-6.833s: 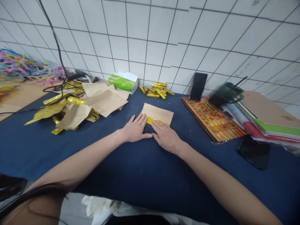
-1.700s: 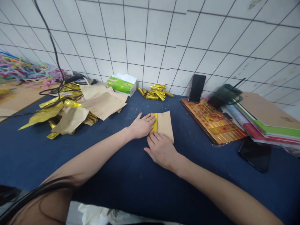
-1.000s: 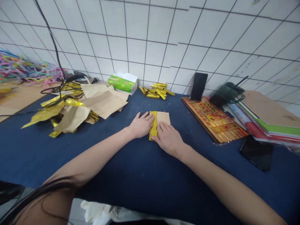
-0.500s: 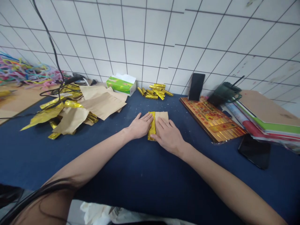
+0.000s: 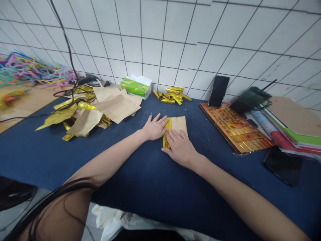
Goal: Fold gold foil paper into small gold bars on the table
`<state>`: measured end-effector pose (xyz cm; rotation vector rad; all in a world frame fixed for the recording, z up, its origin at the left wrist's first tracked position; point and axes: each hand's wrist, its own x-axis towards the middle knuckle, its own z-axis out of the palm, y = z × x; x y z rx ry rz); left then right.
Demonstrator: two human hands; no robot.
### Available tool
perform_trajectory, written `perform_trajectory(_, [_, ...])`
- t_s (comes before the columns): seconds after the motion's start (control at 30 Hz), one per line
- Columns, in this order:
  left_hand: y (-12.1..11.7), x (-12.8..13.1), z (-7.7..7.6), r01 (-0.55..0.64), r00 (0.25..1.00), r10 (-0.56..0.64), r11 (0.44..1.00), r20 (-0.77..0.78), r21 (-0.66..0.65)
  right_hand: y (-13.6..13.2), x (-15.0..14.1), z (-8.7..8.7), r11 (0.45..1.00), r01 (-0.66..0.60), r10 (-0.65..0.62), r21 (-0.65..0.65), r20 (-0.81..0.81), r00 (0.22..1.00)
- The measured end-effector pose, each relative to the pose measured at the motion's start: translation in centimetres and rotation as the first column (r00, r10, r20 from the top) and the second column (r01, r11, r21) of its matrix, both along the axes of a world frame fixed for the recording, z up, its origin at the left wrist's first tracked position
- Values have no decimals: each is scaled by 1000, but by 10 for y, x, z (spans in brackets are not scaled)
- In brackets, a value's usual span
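Right hand (image 5: 181, 147): yours, open and flat over the lower part of the paper sheet (image 5: 179, 123).
Left hand (image 5: 154, 129): yours, spread open, fingertips on its gold strip (image 5: 166, 142).
Paper sheet: mid-frame, between your hands, on the surface (image 5: 140, 177).
Gold rolls (image 5: 173, 95): upper middle.

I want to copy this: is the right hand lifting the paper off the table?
No, the right hand lies on the paper, which rests on the blue table.

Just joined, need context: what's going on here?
A person handles a brown paper sheet on the blue table: left-hand grip on the gold strip at the sheet's left edge, right-hand grip lying across strip and paper. Neither is closed around it. Gold rolls sit piled near the wall, loose brown sheets to their left.
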<state>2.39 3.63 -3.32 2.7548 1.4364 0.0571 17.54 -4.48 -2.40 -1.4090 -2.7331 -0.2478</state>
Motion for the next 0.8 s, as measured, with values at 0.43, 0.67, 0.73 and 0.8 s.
perform_trajectory(0.43, [-22, 1, 15, 166, 984, -175, 973, 41, 163, 3, 4, 2, 999, -35, 33, -19, -107, 994])
perform_trajectory(0.67, [-15, -4, 11, 232, 970, -238, 968, 57, 99, -11, -3, 17, 991, -126, 117, -52, -160, 980])
perform_trajectory(0.73, [-15, -5, 11, 244, 968, -248, 967, 44, 73, -12, -4, 20, 986, -153, 139, -66, -181, 974])
perform_trajectory(0.8, [-17, -4, 12, 247, 968, -250, 967, 37, 63, -6, 1, 21, 983, -164, 144, -79, -211, 967])
